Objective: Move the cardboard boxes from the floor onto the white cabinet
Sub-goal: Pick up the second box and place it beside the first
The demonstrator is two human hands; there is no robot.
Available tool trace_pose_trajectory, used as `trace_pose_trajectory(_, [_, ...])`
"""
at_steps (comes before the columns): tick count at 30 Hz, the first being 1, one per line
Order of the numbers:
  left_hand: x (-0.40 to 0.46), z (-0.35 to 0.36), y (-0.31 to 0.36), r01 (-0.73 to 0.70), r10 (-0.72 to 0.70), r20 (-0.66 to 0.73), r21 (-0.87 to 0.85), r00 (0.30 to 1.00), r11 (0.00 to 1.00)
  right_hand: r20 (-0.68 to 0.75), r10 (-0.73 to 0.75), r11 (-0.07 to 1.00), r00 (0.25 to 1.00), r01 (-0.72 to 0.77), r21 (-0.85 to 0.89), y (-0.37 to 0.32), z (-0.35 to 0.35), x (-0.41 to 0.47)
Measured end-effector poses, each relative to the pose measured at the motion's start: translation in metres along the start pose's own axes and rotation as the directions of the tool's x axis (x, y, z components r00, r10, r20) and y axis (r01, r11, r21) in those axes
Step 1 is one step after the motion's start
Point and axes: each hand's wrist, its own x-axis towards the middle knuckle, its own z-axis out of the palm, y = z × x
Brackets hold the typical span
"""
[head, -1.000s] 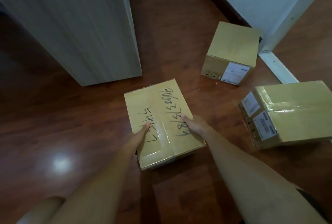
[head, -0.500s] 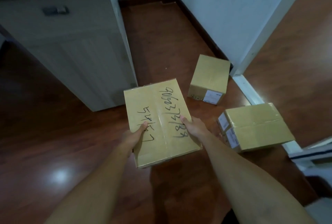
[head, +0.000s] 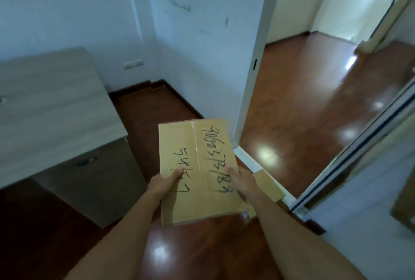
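Cardboard box (head: 197, 171), taped along its top and marked with handwritten numbers, which we hold in the air over the brown floor (head: 202, 252), left hand (head: 162, 184) and right hand (head: 241, 182) grasping its near sides, thumbs on top, white cabinet (head: 51, 104) to our left.

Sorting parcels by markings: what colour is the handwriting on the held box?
Black marker on the tan cardboard box, clearest in the head view.
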Motion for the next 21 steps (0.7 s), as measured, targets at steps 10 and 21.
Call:
trace_pose_trajectory(10, [-0.136, 0.019, 0.092, -0.417, 0.325, 0.398, 0.168, 0.858, 0.893, -0.419, 0.146, 0.938, 0.896, 0.010, 0.348, 0.001, -0.071, -0.198])
trace_pose_trajectory(21, [-0.301, 0.130, 0.040, -0.625, 0.151, 0.873, 0.200, 0.463, 0.755, -0.726, 0.396, 0.893, 0.562, -0.052, 0.447, 0.114, -0.098, -0.445])
